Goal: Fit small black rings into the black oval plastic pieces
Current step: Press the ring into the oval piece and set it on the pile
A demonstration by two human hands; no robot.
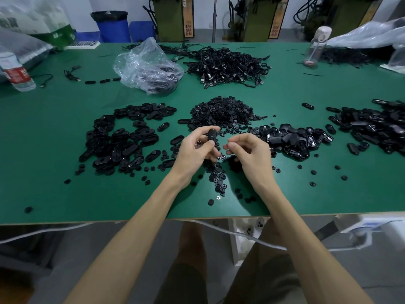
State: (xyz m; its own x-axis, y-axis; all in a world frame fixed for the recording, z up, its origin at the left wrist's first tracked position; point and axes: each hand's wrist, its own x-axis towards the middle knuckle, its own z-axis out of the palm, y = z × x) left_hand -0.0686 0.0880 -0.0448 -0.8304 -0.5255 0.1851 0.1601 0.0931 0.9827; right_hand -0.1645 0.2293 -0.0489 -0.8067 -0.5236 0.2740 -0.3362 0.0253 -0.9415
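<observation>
My left hand (196, 150) grips a black oval plastic piece (212, 134) between thumb and fingers, held upright above the green table (54, 183). Just to its right, my right hand (247, 150) has its fingers curled with thumb and forefinger pinched together; whether a ring sits between them is too small to tell. A heap of small black rings (223, 111) lies just beyond the hands, and loose rings (218, 176) are scattered beneath them. Oval pieces are piled at the left (122, 139) and at the right (289, 138).
A tangle of black cables (228, 64) and a clear plastic bag (146, 64) lie at the back. Another pile of black parts (372, 126) sits far right. A water bottle (18, 73) stands at the left, a clear bottle (315, 47) at the back right.
</observation>
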